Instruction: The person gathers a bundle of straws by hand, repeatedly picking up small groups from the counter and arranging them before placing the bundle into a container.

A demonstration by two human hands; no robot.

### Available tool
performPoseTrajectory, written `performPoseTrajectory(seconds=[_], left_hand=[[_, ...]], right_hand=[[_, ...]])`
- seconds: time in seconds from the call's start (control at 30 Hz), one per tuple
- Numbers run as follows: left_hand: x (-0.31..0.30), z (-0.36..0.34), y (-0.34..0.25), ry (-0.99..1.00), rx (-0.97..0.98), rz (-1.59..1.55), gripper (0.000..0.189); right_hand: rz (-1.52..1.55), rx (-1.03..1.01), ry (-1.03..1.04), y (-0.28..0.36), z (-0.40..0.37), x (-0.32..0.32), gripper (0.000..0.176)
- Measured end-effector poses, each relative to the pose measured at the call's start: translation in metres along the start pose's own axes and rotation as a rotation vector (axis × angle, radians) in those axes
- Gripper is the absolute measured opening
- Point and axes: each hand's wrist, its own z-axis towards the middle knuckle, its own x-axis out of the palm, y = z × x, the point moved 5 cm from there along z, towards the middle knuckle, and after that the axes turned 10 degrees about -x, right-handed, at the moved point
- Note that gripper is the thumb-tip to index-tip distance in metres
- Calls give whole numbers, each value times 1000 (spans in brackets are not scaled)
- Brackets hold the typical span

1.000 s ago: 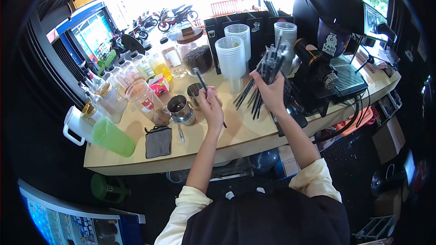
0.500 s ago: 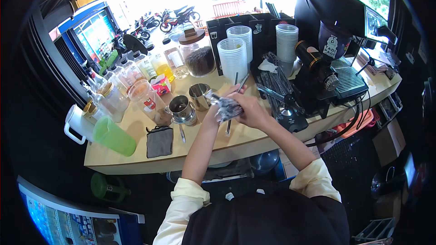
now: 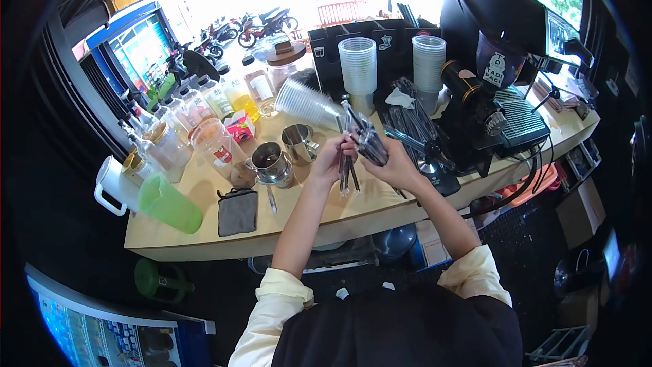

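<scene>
Bundled black straws in clear wrappers (image 3: 372, 147) are gripped in my right hand (image 3: 397, 166), above the counter. My left hand (image 3: 331, 160) is closed on a few straws (image 3: 348, 175) that hang downward, close against the bundle. Just beyond my hands, a stack of clear plastic cups (image 3: 302, 103) leans far over to the left. Two steel pitchers, one nearer (image 3: 272, 165) and one farther (image 3: 297, 144), stand left of my left hand. To the right, more wrapped straws (image 3: 411, 122) lie in a pile beside a black tamper (image 3: 432, 149).
Upright cup stacks (image 3: 358, 68) stand before a black organizer (image 3: 394, 32). Bottles (image 3: 217, 98), a lidded jar (image 3: 288, 61), a green pitcher (image 3: 170, 205) and a grey pouch (image 3: 238, 213) occupy the left. A coffee grinder (image 3: 492, 68) is on the right. The counter edge (image 3: 299, 245) runs before me.
The front cup stack has tipped from upright to leaning left. The straw bundle has moved right and turned, and my left hand now shows in front of it with straws hanging down.
</scene>
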Motion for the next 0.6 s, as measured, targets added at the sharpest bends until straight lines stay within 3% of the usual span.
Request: performPoseTrajectory(seconds=[0.13,0.2,0.4,0.5,0.6], left_hand=[[-8,6,1,77,-28,-138,12],[-12,6,1,24,-29,-136,14],[-16,0,-3,-57,135,64,16],[-4,-11,-5,-129,279,275,18],[5,-17,-5,-273,426,483,24]], right_hand=[[-11,70,-16,-17,-1,-4,29],[-13,75,-46,-26,0,-3,29],[-82,42,-93,-35,10,-6,30],[-76,124,-115,-36,18,-7,28],[159,78,-287,-46,28,-11,25]])
